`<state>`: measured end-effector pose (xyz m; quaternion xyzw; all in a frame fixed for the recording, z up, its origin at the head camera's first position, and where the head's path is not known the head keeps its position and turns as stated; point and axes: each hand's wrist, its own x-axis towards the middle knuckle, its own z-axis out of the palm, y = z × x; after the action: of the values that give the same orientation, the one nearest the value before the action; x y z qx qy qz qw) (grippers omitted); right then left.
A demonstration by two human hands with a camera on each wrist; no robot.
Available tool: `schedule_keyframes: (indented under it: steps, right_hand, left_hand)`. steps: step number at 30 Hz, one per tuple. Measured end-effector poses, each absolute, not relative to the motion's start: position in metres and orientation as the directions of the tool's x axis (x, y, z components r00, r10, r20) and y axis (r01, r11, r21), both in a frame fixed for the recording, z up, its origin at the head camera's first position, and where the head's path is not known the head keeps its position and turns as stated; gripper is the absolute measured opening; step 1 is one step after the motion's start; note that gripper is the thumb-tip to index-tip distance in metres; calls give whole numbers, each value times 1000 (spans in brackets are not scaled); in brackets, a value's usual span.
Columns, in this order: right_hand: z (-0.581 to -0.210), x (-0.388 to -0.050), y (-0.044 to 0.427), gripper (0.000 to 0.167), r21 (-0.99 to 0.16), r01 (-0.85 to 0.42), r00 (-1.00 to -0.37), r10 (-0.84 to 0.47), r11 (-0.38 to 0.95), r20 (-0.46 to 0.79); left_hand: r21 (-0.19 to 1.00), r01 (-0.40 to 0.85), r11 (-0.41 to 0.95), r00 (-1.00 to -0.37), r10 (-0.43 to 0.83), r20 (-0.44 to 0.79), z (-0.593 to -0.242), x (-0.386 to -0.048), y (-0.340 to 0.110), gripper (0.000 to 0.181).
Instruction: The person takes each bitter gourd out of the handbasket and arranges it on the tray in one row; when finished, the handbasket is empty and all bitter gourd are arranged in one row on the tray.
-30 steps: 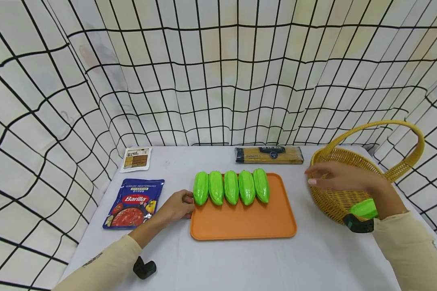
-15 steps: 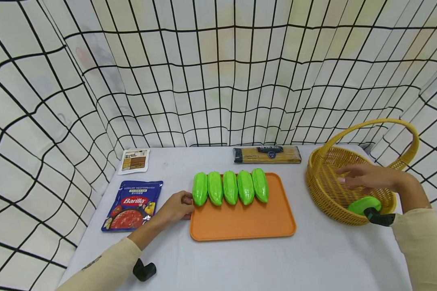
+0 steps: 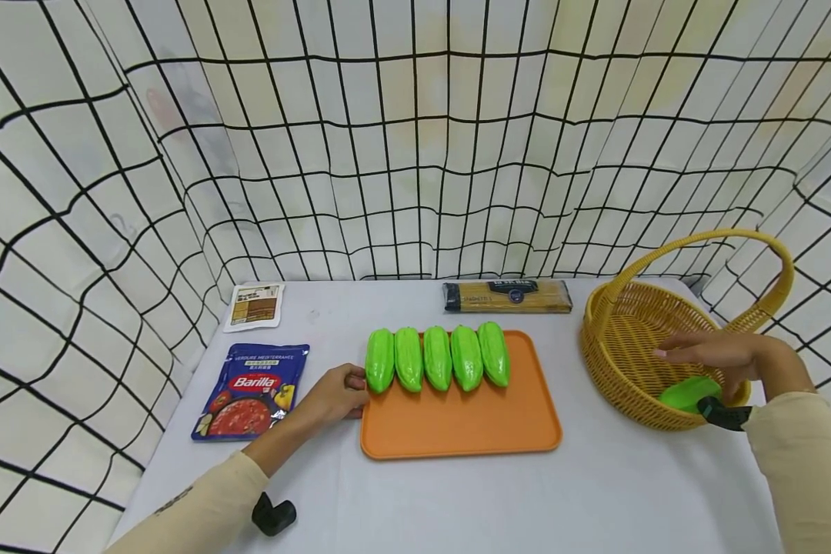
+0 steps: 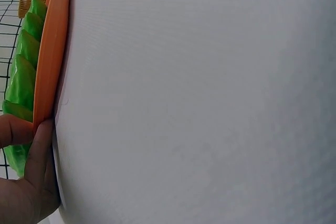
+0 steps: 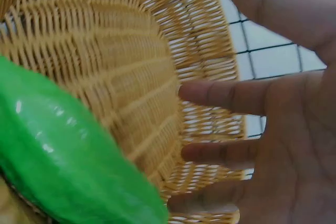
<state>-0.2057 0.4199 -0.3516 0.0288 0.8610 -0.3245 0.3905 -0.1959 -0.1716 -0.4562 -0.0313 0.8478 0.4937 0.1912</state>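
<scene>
My left hand (image 3: 335, 392) pinches the left rim of the orange tray (image 3: 457, 427); in the left wrist view the thumb lies over the rim and fingers are under it. Several glossy green, ridged, bitter-melon-like vegetables (image 3: 437, 358) lie side by side along the tray's back. Inside the wicker basket (image 3: 612, 377), at the right, my right hand (image 3: 723, 352) hovers with fingers spread. Close to it in the basket lies another green vegetable (image 5: 68, 150), apart from the palm. The right wrist view shows nothing held.
A blue Barilla sauce pouch (image 3: 252, 392) lies left of the tray, a small white-and-brown packet (image 3: 255, 306) behind it. A spaghetti pack (image 3: 508, 296) lies behind the tray. The basket's tall handle (image 3: 706, 238) arches up. A black-gridded white sheet (image 3: 415, 154) surrounds the table.
My right hand has moved right, from the basket's left rim to above the green vegetable inside, and lowered slightly. The left hand stays on the tray's rim.
</scene>
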Motion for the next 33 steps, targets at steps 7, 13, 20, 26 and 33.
schedule_keyframes:
  steps: [7,13,20,26,33]
  right_hand:
    - [-371,-212,423,91,-575,354,-660,-239,737,-713]
    - [-375,-221,421,88,-612,270,-711,-274,744,-647]
    - [-375,-234,420,81,-660,107,-849,-276,744,-450]
    - [-376,-241,422,79,-659,76,-830,-318,749,-458]
    - [-377,-250,428,77,-627,83,-805,-318,775,-500]
  left_hand:
    - [824,-241,512,-923,142,-358,-456,-196,-171,48]
    - [823,-236,516,-925,140,-353,-456,-195,-171,47]
    - [826,-244,508,-925,134,-356,-455,-195,-172,47]
    - [823,-243,513,-924,136,-358,-453,-195,-172,47]
    - [822,-249,512,-923,133,-362,-453,-194,-171,47]
